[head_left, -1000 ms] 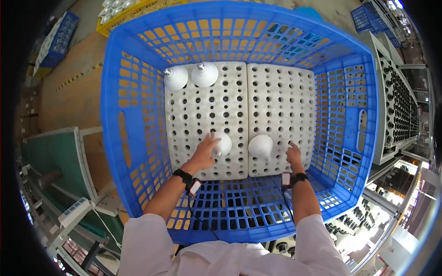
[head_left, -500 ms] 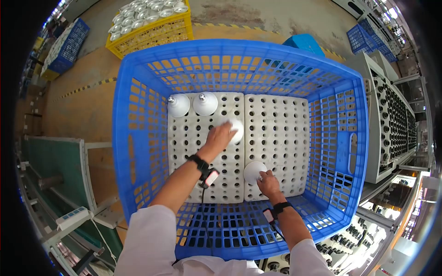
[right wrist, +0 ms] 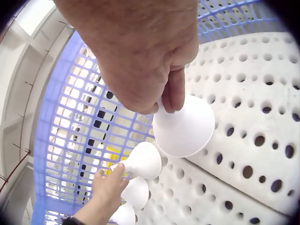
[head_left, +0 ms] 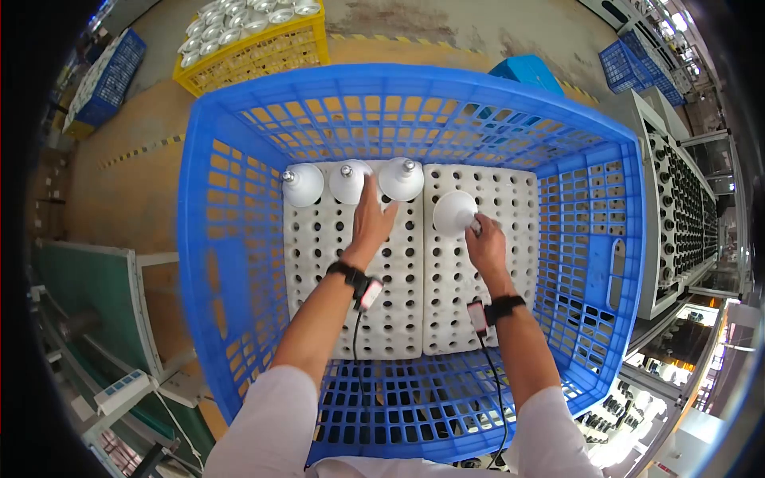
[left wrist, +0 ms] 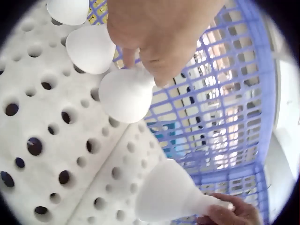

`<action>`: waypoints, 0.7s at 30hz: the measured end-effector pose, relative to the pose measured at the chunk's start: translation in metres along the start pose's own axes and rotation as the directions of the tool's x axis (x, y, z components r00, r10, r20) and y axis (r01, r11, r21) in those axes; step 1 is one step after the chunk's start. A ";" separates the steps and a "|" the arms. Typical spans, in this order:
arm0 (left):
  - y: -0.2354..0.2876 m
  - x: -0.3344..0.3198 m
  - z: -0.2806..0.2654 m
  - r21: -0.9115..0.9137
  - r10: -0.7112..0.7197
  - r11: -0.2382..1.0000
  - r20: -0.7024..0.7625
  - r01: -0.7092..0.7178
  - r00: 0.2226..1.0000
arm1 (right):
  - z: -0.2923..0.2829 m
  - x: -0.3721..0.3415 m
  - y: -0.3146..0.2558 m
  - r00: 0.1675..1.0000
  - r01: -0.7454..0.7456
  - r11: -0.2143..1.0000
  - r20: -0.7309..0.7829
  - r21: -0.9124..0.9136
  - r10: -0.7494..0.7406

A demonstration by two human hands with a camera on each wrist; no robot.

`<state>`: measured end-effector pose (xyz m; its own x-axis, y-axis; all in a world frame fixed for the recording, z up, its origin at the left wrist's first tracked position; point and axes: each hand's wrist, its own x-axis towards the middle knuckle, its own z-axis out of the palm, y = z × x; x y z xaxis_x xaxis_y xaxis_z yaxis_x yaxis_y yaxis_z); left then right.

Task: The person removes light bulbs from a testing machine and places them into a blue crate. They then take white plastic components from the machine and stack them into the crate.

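Three white reflector light bulbs stand base-up in a row along the back of the left foam board (head_left: pixel 386 323). My left hand (head_left: pixel 371 223) is beside the rightmost of them, a bulb (head_left: pixel 401 180), with its fingers spread and extended toward the row. In the left wrist view, fingertips are right at that bulb's neck (left wrist: pixel 146 80). Over the right foam board (head_left: pixel 466 323), my right hand (head_left: pixel 488 247) pinches another bulb (head_left: pixel 454 213) by its narrow neck. Its wide white face is tilted away from the hand, toward the back left. The right wrist view shows this bulb (right wrist: pixel 183 129) below my fingers.
A blue slatted crate (head_left: pixel 414 76) surrounds both perforated boards with high walls. Beyond it stand a yellow crate (head_left: pixel 255 60) full of bulbs and a teal bin (head_left: pixel 526 73). A rack of black sockets (head_left: pixel 677 215) is at the right.
My left hand has carried a bulb from the front of the left board to its back row and loosened its fingers. The right hand has grasped the other bulb and moved it backward.
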<state>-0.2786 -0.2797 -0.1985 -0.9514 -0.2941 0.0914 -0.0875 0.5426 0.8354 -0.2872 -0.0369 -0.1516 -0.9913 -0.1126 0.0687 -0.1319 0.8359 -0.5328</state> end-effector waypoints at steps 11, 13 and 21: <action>0.016 -0.153 -0.118 0.112 -0.247 0.966 0.672 0.234 0.698 | 0.077 0.102 -0.022 0.989 -0.054 0.985 0.128 -0.162 0.075; 0.021 -0.158 -0.128 0.177 -0.296 0.954 0.689 0.242 0.662 | 0.067 0.105 -0.034 0.979 -0.048 0.993 0.191 -0.107 0.068; 0.070 -0.162 -0.143 0.258 -0.386 0.917 0.770 0.305 0.508 | 0.023 0.067 0.023 0.996 0.045 0.998 0.076 -0.032 -0.042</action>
<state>-0.0887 -0.3068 -0.0778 -0.6773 0.2465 -0.6932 -0.4468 0.6108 0.6537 -0.3561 -0.0379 -0.1785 -0.9818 -0.1883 0.0264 -0.1759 0.8468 -0.5021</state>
